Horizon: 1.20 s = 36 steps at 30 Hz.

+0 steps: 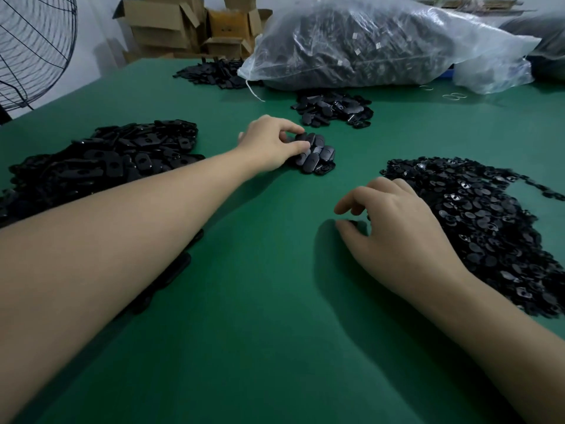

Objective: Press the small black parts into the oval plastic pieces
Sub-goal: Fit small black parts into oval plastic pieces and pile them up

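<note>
Left hand (272, 142): stretched far out over the counter (260, 316), fingers curled down onto the ovals (316, 154). Thumb and forefinger were pinching one at the left edge of the bunch.
Right hand (397, 231): hung back nearer the body, fingers loosely curled, parked at the left edge of the small parts (489, 228). A dark bit (356, 223) sat right by the thumb tip. It might've been one part held there, but it was too shadowed, so honestly couldn't tell.
Ovals: a little bunch mid-counter, ahead of both hands, overlapping like tipped dominoes. Long axes ran mostly away from the person, leaning a touch right.
Nearer hand: the left, no contest, since it was already touching them. The right was well apart from the bunch, closer in and off to the right.
Small parts: a big flat spread on the right, with the right hand's knuckle side up against it.
Next move, my guess: oval and part had to meet somewhere on the diagonal between the hands, which ran far-left to near-right.
Other stuff: a pile of plates (107, 157) lay beside the left forearm. A bag (382, 44) sat at the back.
</note>
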{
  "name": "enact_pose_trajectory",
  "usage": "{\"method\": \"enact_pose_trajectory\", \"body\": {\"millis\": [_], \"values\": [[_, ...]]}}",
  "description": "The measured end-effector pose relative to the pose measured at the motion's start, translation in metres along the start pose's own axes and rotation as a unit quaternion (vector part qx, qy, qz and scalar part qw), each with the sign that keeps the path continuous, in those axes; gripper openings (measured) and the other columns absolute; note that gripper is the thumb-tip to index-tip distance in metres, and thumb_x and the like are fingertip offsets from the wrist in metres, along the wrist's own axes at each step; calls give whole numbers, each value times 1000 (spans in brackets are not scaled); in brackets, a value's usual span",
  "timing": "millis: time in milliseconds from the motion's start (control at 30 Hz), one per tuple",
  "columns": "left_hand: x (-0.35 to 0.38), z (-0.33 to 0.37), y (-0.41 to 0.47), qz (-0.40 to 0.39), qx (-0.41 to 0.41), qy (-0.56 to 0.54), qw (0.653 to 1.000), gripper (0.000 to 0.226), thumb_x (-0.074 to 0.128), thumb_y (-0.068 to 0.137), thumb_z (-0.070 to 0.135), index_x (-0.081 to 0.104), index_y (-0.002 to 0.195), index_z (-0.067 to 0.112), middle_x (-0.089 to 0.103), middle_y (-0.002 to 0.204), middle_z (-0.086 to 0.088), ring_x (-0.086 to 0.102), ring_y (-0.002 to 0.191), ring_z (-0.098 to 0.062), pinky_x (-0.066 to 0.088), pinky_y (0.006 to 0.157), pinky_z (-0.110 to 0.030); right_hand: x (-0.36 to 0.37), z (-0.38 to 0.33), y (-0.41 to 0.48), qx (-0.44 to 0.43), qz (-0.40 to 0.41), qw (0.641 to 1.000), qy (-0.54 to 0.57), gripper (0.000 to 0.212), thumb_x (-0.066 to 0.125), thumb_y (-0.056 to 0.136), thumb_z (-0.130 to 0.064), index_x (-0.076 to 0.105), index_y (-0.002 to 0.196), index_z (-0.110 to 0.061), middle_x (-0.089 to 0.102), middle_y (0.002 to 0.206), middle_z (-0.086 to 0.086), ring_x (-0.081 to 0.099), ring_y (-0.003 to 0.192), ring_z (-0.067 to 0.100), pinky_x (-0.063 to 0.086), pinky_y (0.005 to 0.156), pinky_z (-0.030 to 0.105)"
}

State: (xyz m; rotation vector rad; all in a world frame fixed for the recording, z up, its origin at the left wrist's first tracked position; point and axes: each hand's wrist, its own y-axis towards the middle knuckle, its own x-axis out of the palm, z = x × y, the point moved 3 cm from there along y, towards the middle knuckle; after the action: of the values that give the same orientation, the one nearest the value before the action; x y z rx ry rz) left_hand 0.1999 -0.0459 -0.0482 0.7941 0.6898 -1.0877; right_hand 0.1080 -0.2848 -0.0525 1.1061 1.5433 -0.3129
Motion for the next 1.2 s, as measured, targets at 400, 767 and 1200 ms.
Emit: {"method": "enact_pose_trajectory", "body": {"millis": [400, 767, 1200], "values": [[-63, -51, -12, -20, -145, 397, 906, 29, 51, 105, 33, 64, 111, 8, 51, 138, -19, 44, 132, -38, 30, 112, -53, -9, 7, 3, 29, -8, 993, -111, 13, 64, 92, -38, 73, 99, -31, 59, 96, -7, 48, 107, 22, 37, 83, 38], [-73, -70, -24, 48, -119, 364, 923, 24, 64, 92, 2, 77, 104, 19, 70, 112, -12, 64, 103, -37, 48, 79, -37, -10, 3, 3, 6, -10, 998, -61, 5, 71, 89, -34, 66, 87, -32, 59, 88, -10, 49, 99, 19, 42, 82, 39], [-85, -81, -26, 77, -101, 181, 975, 38, 77, 80, -10, 74, 110, 13, 68, 114, -14, 66, 106, -33, 56, 96, -45, -10, -2, 3, 6, 6, 991, 132, 15, 73, 86, -22, 63, 78, -30, 65, 77, -17, 60, 79, 1, 46, 68, 16]]}}
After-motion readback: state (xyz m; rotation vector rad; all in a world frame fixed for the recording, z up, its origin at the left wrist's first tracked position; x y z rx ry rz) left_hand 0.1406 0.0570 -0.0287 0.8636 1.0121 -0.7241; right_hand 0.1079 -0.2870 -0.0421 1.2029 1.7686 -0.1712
